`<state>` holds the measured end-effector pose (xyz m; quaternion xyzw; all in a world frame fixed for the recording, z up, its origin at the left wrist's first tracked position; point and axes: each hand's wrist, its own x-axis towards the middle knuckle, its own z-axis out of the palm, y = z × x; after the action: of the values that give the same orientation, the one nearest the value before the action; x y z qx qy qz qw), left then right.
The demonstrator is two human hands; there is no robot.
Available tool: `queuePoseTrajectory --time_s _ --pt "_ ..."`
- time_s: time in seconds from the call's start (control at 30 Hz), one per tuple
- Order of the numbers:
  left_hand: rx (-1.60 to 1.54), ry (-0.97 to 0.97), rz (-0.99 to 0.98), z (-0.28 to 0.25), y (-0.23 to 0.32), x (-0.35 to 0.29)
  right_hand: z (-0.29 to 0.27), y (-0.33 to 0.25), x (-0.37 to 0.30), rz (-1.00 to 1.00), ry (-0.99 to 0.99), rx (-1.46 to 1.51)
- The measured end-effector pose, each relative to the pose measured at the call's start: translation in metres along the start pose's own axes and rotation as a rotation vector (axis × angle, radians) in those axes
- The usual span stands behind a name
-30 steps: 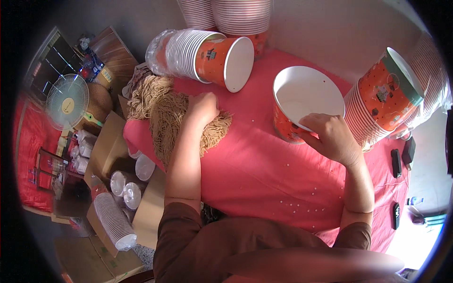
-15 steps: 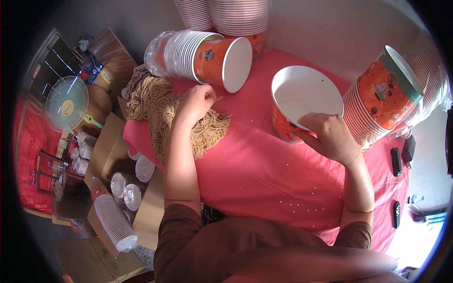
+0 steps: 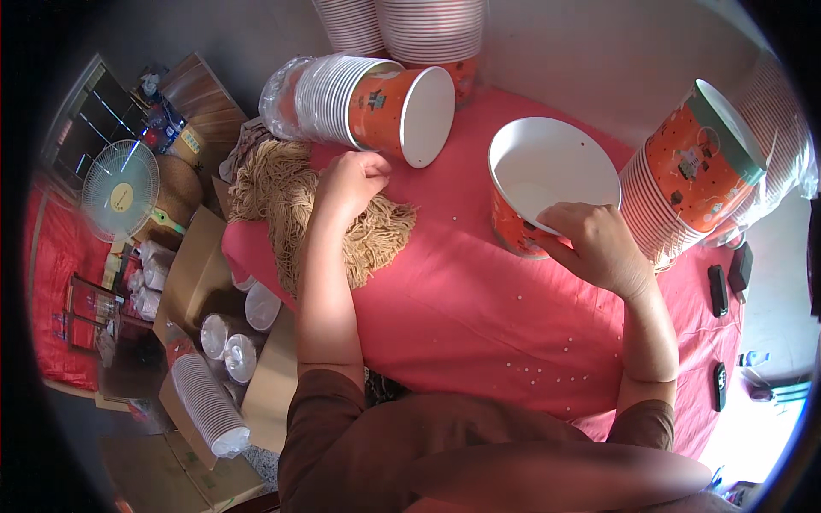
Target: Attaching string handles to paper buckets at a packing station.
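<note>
An orange printed paper bucket (image 3: 513, 227) with a white inside stands upright on the table. My right hand (image 3: 590, 244) closes on its near right rim, thumb outside and fingers curled over the edge. My left hand (image 3: 355, 181) hovers at a heap of tan cords (image 3: 286, 192), its fingers pinched together. Whatever they pinch, if anything, is too small to make out. Beyond that hand, a stack of similar buckets (image 3: 376, 103) lies on its side, partly in clear plastic.
Inverted nested buckets (image 3: 676, 179) stand on the right, with cords near their base. Taller stacks (image 3: 432, 34) rise at the back. Small white bits (image 3: 530, 370) dot the red tablecloth (image 3: 462, 316). Black devices (image 3: 717, 291) lie at the right edge. Left are a cardboard box (image 3: 192, 265) and a fan (image 3: 121, 192).
My left hand's fingers have drawn in slightly, and the hand has shifted a touch to the left. My right hand stays on the bucket's rim.
</note>
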<state>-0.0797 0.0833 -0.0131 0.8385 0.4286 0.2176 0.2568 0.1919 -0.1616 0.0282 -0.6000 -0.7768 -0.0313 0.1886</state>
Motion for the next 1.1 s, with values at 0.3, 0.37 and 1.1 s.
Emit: queuePoseTrajectory --time_s 0.3,0.37,1.1 --pt "-0.008 0.137 0.085 -0.001 0.003 -0.002 0.001 -0.003 0.001 0.014 0.031 0.038" --pt "0.018 0.166 0.087 -0.003 0.014 -0.007 0.003 -0.002 0.001 0.014 0.033 0.049" --pt "-1.133 -0.441 0.322 0.069 0.120 -0.085 -0.011 -0.020 0.004 -0.046 0.330 0.235"
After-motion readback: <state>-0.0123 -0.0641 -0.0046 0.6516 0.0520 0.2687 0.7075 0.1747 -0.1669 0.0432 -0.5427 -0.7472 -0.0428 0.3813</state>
